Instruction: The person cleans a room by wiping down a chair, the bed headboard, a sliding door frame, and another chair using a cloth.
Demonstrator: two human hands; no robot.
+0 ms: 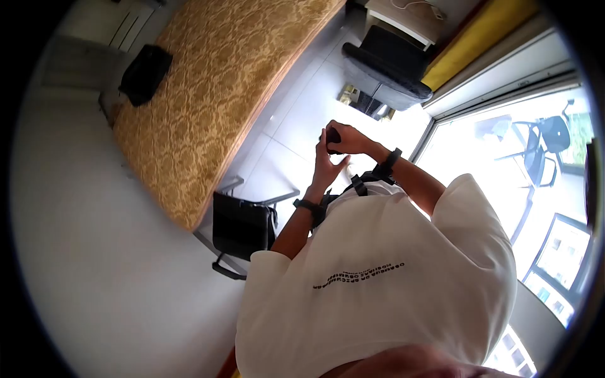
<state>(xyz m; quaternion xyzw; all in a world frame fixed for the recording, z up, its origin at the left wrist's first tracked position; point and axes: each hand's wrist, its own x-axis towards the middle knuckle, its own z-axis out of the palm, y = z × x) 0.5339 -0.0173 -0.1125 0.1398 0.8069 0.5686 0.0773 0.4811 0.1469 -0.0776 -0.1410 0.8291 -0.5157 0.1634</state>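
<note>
Near the middle of the head view, my right hand (350,138) has its fingers curled round a small dark object (333,137). What the object is cannot be made out. Close against its left side is my left hand (326,167), with its fingers stretched up beside the object and its thumb spread away. Both hands are raised in front of my white shirt (384,271), above the pale tiled floor. A dark band circles each wrist.
A table with a gold patterned cloth (214,82) stands at the upper left, with a black bag (146,74) at its far edge. One black chair (239,225) is by its near corner, another (391,66) at the upper right. Bright glass panes (561,246) are at the right.
</note>
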